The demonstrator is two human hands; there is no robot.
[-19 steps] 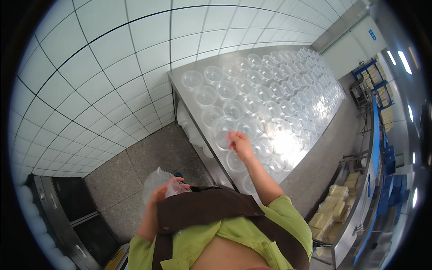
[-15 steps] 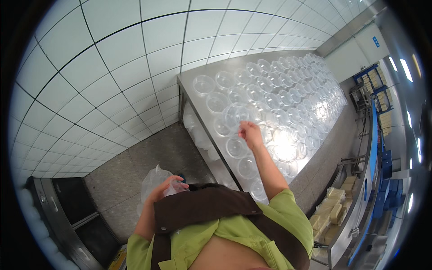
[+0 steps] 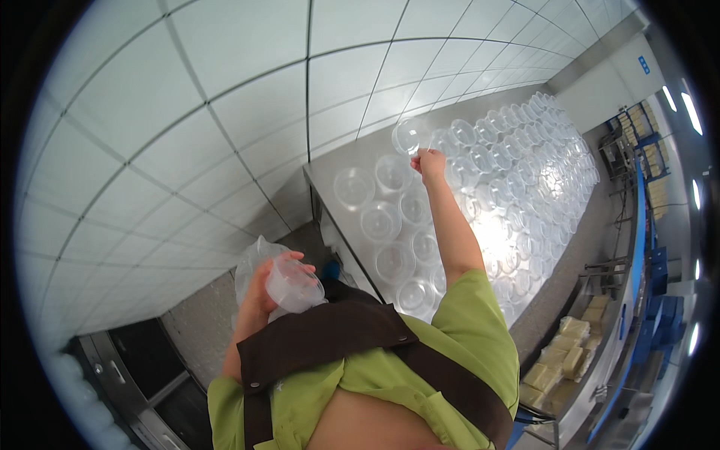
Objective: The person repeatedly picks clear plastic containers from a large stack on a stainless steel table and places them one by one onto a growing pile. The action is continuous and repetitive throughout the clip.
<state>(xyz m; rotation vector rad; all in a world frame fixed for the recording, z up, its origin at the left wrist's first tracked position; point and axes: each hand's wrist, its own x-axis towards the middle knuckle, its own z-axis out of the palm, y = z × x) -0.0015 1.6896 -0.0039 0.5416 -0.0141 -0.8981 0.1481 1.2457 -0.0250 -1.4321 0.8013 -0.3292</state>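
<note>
My right hand (image 3: 428, 165) reaches out over the metal table, its fingers pinched on the near rim of a clear round plastic bowl (image 3: 408, 138). Beneath and beyond it, many clear plastic bowls (image 3: 394, 261) stand in close rows. Close to my body on the left, my left hand (image 3: 271, 283) is wrapped round a stack of nested clear bowls (image 3: 294, 286). A thin clear plastic bag (image 3: 251, 259) hangs around that stack and hand.
The steel table (image 3: 324, 174) meets a white tiled wall (image 3: 247, 97). At the right, a rack (image 3: 559, 409) holds wrapped pale yellow blocks (image 3: 568, 352) beside a blue conveyor edge (image 3: 637, 225). Dark-fronted metal cabinets (image 3: 142, 356) stand low on the left.
My right hand has moved away from me toward the table's wall side with the bowl. My left hand has risen slightly, bringing the nested stack into fuller view. The whole view has shifted.
</note>
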